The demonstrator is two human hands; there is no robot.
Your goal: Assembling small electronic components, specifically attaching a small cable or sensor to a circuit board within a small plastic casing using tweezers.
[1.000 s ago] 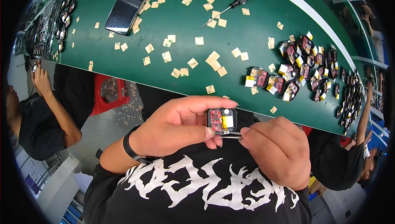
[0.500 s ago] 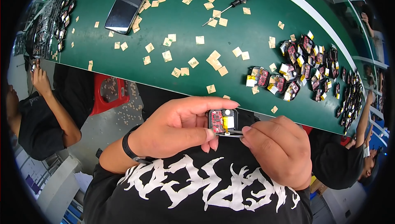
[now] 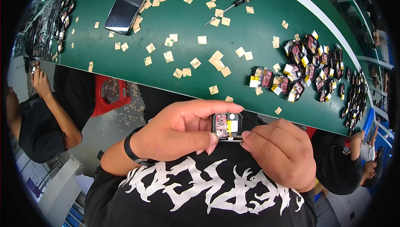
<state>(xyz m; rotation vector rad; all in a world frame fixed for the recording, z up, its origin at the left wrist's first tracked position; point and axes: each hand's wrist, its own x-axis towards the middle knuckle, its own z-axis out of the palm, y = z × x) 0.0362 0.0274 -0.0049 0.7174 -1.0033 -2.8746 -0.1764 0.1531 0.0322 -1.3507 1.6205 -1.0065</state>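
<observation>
In front of me, the left hand pinches a small open device as the right hand, beside it, pinches a slim metal tool at its edge, apparently adjusting, next needing steadiness.

Device in L hand; unit pile R on tbl.

Bright indoor light, strong fisheye bending, blacked-out corners
</observation>
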